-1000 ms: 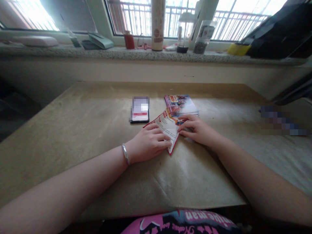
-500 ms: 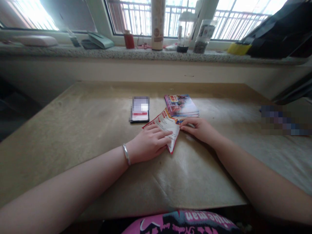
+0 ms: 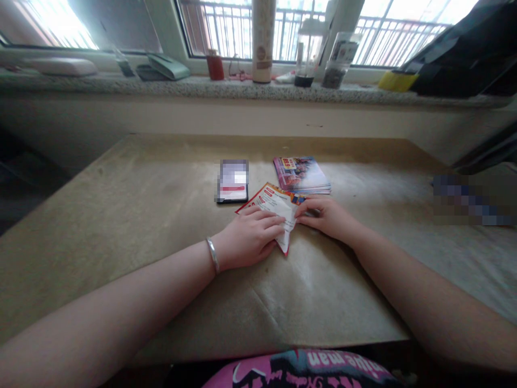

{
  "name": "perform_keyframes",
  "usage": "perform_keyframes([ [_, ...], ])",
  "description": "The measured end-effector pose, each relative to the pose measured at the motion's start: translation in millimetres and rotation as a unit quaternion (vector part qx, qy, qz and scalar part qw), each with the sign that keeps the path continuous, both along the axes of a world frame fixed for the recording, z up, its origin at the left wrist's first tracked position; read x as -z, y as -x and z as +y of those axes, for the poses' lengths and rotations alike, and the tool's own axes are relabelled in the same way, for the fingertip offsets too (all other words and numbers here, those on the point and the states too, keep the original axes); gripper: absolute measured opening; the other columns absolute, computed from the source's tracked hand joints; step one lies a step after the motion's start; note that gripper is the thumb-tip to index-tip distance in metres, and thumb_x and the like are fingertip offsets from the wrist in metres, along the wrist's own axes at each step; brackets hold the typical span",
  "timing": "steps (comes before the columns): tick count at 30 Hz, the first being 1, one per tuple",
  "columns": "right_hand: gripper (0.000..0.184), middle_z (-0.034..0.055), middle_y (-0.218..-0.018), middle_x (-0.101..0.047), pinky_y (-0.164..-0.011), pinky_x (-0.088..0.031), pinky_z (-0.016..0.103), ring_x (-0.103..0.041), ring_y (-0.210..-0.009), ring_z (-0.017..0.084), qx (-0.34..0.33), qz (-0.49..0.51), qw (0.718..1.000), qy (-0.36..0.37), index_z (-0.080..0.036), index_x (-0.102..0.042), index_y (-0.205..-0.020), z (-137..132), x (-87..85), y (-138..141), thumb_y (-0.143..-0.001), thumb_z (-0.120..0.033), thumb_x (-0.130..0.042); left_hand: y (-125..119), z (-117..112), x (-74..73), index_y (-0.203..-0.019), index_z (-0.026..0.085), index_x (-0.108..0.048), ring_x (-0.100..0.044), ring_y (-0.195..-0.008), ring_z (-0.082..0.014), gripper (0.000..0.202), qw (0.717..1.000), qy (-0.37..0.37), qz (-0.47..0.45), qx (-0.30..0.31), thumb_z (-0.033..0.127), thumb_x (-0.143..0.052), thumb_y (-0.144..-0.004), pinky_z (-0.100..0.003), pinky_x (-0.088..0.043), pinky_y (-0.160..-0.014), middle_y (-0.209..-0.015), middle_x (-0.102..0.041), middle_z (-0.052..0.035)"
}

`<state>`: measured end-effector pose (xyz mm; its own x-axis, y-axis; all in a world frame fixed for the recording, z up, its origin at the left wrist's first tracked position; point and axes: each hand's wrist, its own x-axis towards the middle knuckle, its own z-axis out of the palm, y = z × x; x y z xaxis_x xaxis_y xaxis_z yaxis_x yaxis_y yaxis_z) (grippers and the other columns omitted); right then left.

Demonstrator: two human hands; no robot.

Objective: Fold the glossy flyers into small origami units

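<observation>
A printed leaflet (image 3: 271, 200), white with red edges and folded to a pointed shape, lies on the table in front of me. My left hand (image 3: 254, 237) rests flat across its lower part, fingers stretched out, pressing it down. At the leaflet's right edge my right hand (image 3: 317, 213) pinches a fold between thumb and fingers. An orange and blue printed strip shows beside that fold. Just beyond the leaflet sits a stack of colourful leaflets (image 3: 302, 173). The leaflet's part under my left palm is hidden.
A phone-like device (image 3: 232, 183), its screen blurred out, lies left of the stack. Another blurred object (image 3: 464, 199) is at the table's right side. Bottles and a red container (image 3: 215, 66) stand on the stone windowsill (image 3: 234, 91) behind the table (image 3: 161, 178).
My right hand has shifted slightly left and down, drawing the leaflet's right edge inward. Its upper corner has moved left, away from the stack. My left hand stays nearly still.
</observation>
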<state>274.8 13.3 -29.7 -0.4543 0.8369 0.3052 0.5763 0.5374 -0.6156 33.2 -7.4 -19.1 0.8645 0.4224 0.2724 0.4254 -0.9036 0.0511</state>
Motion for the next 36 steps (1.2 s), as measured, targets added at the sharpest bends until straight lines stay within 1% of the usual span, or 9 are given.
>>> perform_keyframes([
  [4,0.009,0.003,-0.079,-0.067,-0.075,-0.047,0.031,-0.061,-0.077,0.017,0.019,0.029,0.999,0.007,-0.02,-0.071,-0.075,1.1,3.1,1.7,-0.077,-0.028,-0.067,-1.2,0.3,0.8,-0.11,0.018,-0.06,-0.057,-0.115,-0.0237,0.025,1.0,0.008,-0.007,-0.001,0.023,-0.048,-0.089,-0.043,-0.042,-0.099,-0.125,-0.062,-0.0074],
  [8,0.012,0.0027,-0.08,-0.068,-0.076,-0.049,0.031,-0.062,-0.077,0.017,0.031,0.061,0.997,0.02,-0.021,-0.071,-0.075,2.5,6.3,2.1,-0.077,-0.031,-0.066,-2.0,0.4,2.0,-0.116,0.014,-0.057,-0.058,-0.112,-0.0228,0.031,1.0,0.019,-0.022,-0.009,0.024,-0.05,-0.088,-0.04,-0.045,-0.099,-0.12,-0.064,-0.0092],
  [12,0.01,0.0031,-0.081,-0.069,-0.077,-0.049,0.033,-0.063,-0.079,0.018,0.034,0.027,0.999,0.015,-0.021,-0.071,-0.076,2.9,6.8,1.6,-0.077,-0.03,-0.065,-1.9,0.8,2.9,-0.114,0.015,-0.058,-0.057,-0.113,-0.0245,0.029,1.0,0.004,-0.017,0.009,0.023,-0.049,-0.088,-0.041,-0.046,-0.098,-0.124,-0.062,-0.008],
  [18,0.015,0.0048,-0.096,-0.071,-0.084,-0.048,0.036,-0.064,-0.091,0.021,0.049,0.021,0.999,0.008,-0.02,-0.066,-0.092,-1.0,1.9,5.1,-0.081,-0.028,-0.059,-1.4,1.7,2.7,-0.112,0.016,-0.06,-0.057,-0.114,-0.0246,0.026,1.0,-0.002,-0.018,0.021,0.021,-0.048,-0.089,-0.042,-0.046,-0.099,-0.122,-0.063,-0.0095],
  [21,0.015,0.0038,-0.094,-0.071,-0.084,-0.049,0.037,-0.064,-0.09,0.021,0.086,0.041,0.995,0.012,-0.021,-0.064,-0.092,-0.5,2.1,6.3,-0.082,-0.03,-0.058,-2.1,1.6,1.7,-0.114,0.014,-0.059,-0.057,-0.113,-0.024,0.029,0.999,0.008,-0.029,0.016,0.019,-0.049,-0.087,-0.043,-0.046,-0.099,-0.12,-0.063,-0.012],
  [28,0.015,0.0038,-0.08,-0.071,-0.07,-0.051,0.033,-0.065,-0.074,0.019,0.154,0.1,0.981,0.057,-0.02,-0.064,-0.08,5.8,10.8,5.3,-0.077,-0.036,-0.064,-2.3,1.5,2.5,-0.107,0.015,-0.063,-0.063,-0.107,-0.0207,0.025,0.999,-0.013,-0.04,0.012,0.015,-0.047,-0.087,-0.037,-0.05,-0.095,-0.116,-0.066,-0.0088],
  [30,0.017,0.002,-0.074,-0.07,-0.064,-0.05,0.031,-0.064,-0.067,0.017,0.169,0.115,0.976,0.07,-0.021,-0.063,-0.085,5.3,10.6,6.1,-0.076,-0.035,-0.065,-1.1,2.1,4.3,-0.104,0.016,-0.064,-0.064,-0.104,-0.0192,0.024,0.999,-0.027,-0.045,0.014,0.014,-0.046,-0.087,-0.035,-0.052,-0.093,-0.114,-0.068,-0.0079],
  [34,0.043,-0.0042,-0.061,-0.065,-0.051,-0.047,0.027,-0.061,-0.053,0.015,0.191,0.164,0.962,0.103,-0.023,-0.055,-0.111,3.9,8.2,7.3,-0.072,-0.035,-0.069,0.4,3.5,5.4,-0.105,0.017,-0.065,-0.066,-0.102,-0.0186,0.024,0.998,-0.045,-0.046,0.019,0.015,-0.046,-0.091,-0.034,-0.053,-0.089,-0.112,-0.069,-0.0066],
  [36,0.04,-0.0036,-0.06,-0.065,-0.049,-0.046,0.026,-0.062,-0.054,0.016,0.195,0.188,0.955,0.123,-0.022,-0.055,-0.105,4.5,8.3,6.7,-0.071,-0.037,-0.07,0.4,4.2,4.2,-0.105,0.018,-0.065,-0.065,-0.104,-0.019,0.024,0.997,-0.05,-0.043,0.032,0.016,-0.045,-0.092,-0.035,-0.053,-0.09,-0.112,-0.069,-0.0055],
])
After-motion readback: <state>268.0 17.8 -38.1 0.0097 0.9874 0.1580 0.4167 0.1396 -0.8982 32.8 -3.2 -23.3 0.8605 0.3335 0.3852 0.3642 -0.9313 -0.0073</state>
